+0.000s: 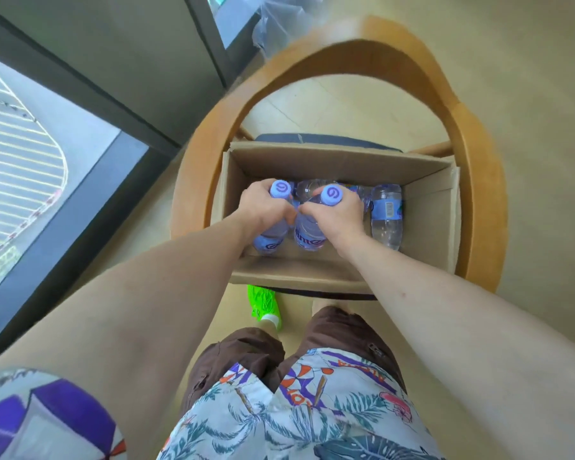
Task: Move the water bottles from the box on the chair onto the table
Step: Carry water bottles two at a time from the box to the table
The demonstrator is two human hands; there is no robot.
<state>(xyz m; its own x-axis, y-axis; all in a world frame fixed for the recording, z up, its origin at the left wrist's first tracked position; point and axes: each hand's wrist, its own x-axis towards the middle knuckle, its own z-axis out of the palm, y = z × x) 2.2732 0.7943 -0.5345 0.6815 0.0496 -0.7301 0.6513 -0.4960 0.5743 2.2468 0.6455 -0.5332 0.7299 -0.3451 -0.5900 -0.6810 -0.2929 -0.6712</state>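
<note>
An open cardboard box [429, 207] rests on a wooden chair [472, 167] with a curved backrest. Inside stand clear water bottles with purple caps and labels. My left hand [263, 207] is closed around the neck of one bottle [269, 239] at the box's left. My right hand [336, 215] grips the neck of a second bottle [309, 235] beside it. A third bottle [386, 214] stands alone to the right, and more bottles [309, 189] show behind my hands. The table is out of view.
A dark-framed floor-level window [47, 161] runs along the left. A crumpled clear plastic bag [279, 28] lies beyond the chair. A bright green object [266, 307] sits on the floor by my feet. Beige floor spreads to the right.
</note>
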